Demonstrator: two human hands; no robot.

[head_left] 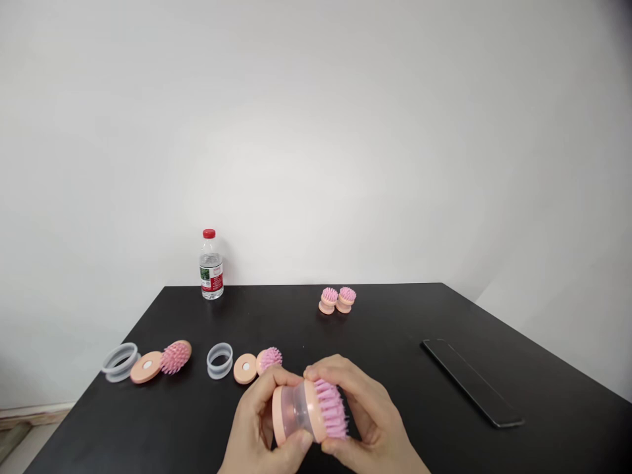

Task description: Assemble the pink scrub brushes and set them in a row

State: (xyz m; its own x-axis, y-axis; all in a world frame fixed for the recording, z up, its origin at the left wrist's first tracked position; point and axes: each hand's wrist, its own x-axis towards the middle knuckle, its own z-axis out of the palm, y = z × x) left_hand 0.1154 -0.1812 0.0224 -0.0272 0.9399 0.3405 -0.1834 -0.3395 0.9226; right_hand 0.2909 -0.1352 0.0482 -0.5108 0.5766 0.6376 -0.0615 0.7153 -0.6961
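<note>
Between my two hands, above the table's near side, is a round scrub brush with pink bristles, peach end parts and a clear waisted middle. It lies on its side, bristles toward the right. My left hand wraps the peach base and the clear middle, thumb below. My right hand grips the bristle end, with fingertips on the peach rim above and thumb under it. Just beyond my left hand are a pink bristle head, a peach disc with a white centre and a clear ring.
Farther left lie another clear ring, peach disc and bristle head. Two assembled brushes stand at the back of the black table. A water bottle is at back left, a flat black object at right.
</note>
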